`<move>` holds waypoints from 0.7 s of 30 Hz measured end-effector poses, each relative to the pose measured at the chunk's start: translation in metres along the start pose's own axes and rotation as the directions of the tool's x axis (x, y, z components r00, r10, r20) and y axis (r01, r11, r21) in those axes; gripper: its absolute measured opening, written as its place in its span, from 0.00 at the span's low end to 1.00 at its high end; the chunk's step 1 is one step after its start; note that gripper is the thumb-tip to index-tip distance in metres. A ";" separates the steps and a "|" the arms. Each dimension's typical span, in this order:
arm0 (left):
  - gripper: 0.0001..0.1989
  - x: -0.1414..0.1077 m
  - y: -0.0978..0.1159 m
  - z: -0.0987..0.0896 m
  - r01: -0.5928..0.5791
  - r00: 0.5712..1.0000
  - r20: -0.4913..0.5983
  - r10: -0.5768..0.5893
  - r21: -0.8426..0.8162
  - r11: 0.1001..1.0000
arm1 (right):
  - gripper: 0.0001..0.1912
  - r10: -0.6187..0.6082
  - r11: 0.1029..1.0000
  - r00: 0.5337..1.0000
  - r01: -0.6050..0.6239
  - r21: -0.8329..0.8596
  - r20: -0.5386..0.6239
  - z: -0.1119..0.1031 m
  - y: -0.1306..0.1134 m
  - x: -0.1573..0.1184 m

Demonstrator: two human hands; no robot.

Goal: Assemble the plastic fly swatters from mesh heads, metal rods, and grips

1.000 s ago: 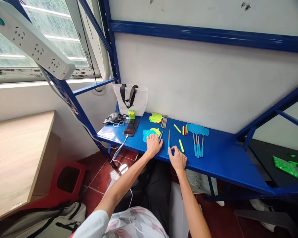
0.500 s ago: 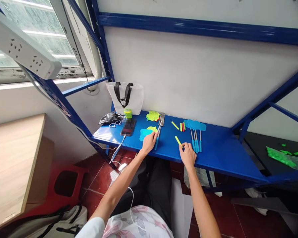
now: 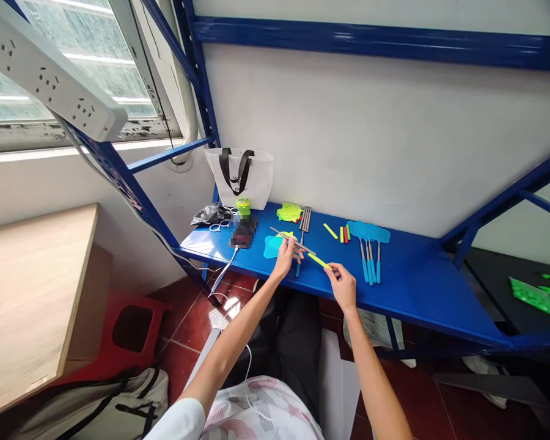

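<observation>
My left hand is shut on a thin metal rod, which it holds above the shelf, pointing right. My right hand pinches a neon yellow plastic tube, whose far end lies close to the rod's tip. Under my left hand rest a blue mesh fly swatter head and a blue handle. Several assembled blue fly swatters lie to the right of my right hand. Short yellow, red and green tubes sit beyond the hands.
The blue metal shelf also holds a neon green swatter head, metal rods, scissors, a black plastic bag, a green spool and a white tote bag. A blurred object has a cable running off the shelf edge.
Both hands have risen off the shelf. My left hand now holds the metal rod up, and my right hand has lifted the yellow tube to near its tip.
</observation>
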State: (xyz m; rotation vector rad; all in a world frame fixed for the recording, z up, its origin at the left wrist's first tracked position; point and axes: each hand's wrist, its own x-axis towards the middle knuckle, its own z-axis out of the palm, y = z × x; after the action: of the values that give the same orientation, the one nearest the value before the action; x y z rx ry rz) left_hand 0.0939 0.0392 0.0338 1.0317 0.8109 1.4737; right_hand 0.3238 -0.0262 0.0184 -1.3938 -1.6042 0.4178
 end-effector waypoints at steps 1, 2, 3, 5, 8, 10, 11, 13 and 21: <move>0.32 0.000 0.000 0.000 -0.003 1.000 0.001 0.003 0.003 1.000 | 0.29 0.004 1.000 1.000 -0.004 0.007 -0.013 0.001 -0.001 0.000; 0.32 0.000 0.000 0.000 -0.008 1.000 -0.003 0.008 0.005 1.000 | 0.29 0.012 1.000 1.000 -0.011 0.020 -0.026 0.002 -0.001 0.000; 0.32 -0.001 0.000 0.001 -0.013 1.000 -0.012 0.013 0.009 1.000 | 0.29 0.022 0.999 0.999 -0.021 0.037 -0.036 0.002 -0.001 0.000; 0.31 -0.001 0.001 0.001 -0.023 0.999 -0.035 0.023 0.020 1.000 | 0.29 0.045 0.997 0.998 -0.042 0.068 -0.050 0.000 -0.002 0.001; 0.32 -0.001 0.002 0.001 -0.030 0.998 -0.055 0.032 0.032 0.999 | 0.30 0.052 0.996 0.998 -0.049 0.080 -0.042 -0.003 -0.002 0.002; 0.32 -0.002 0.003 0.000 -0.032 0.998 -0.059 0.034 0.030 0.999 | 0.31 0.053 0.996 0.998 -0.051 0.075 -0.036 -0.004 -0.003 0.003; 0.32 -0.002 0.003 0.001 -0.036 0.997 -0.063 0.038 0.030 0.999 | 0.32 0.056 0.996 0.998 -0.053 0.071 -0.038 -0.005 -0.003 0.003; 0.32 -0.003 0.004 0.001 -0.054 0.995 -0.082 0.057 0.040 0.998 | 0.32 0.057 0.996 0.997 -0.054 0.065 -0.045 -0.004 -0.003 0.003; 0.31 -0.005 0.004 0.001 -0.073 0.993 -0.092 0.078 0.056 0.996 | 0.30 0.005 0.998 0.998 -0.002 0.057 -0.062 -0.003 -0.004 0.003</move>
State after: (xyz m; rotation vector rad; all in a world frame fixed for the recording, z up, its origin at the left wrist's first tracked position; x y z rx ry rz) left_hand 0.0932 0.0339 0.0367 1.0489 0.8902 1.5819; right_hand 0.3239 -0.0258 0.0244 -1.3543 -1.5290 0.4153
